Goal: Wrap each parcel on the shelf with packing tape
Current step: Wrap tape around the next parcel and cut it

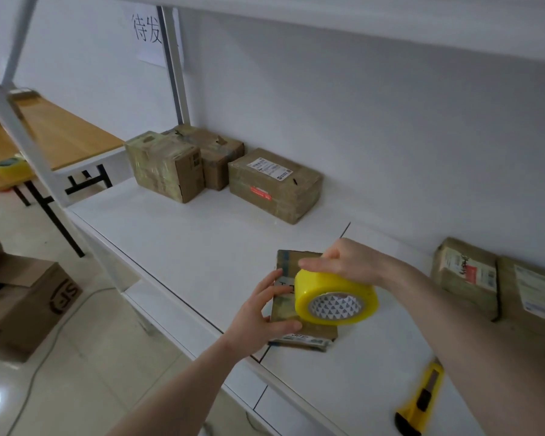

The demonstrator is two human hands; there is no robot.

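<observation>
I see the white shelf (202, 234) running from lower right away to upper left, and it carries everything I care about: a cluster of three brown parcels (221, 171) far off at the back left, already glossy with tape as far as I can judge, and two more parcels (497, 287) against the wall at the right edge. Off the shelf, an open carton (22, 297) sits on the floor at left and a second yellow roll (11, 166) lies on the wooden surface (60, 133) beyond. The parcel I am working on, a small flat box (285, 269), lies near the shelf's front edge, directly under both hands, its long axis running away from me toward the wall. My left hand (261, 313) grips its near left side, fingers curled onto the top and thumb along the front. My right hand (343, 262) holds the yellow tape roll (335, 298) from above, clamped on its rim, with the roll pressed down on the box's right half, core facing me. I judge the coming pull runs along that long axis, away from me, so the right hand leads while the left pins the box. A yellow utility knife (422, 401) lies on the shelf near my right forearm, within easy reach for the cut
</observation>
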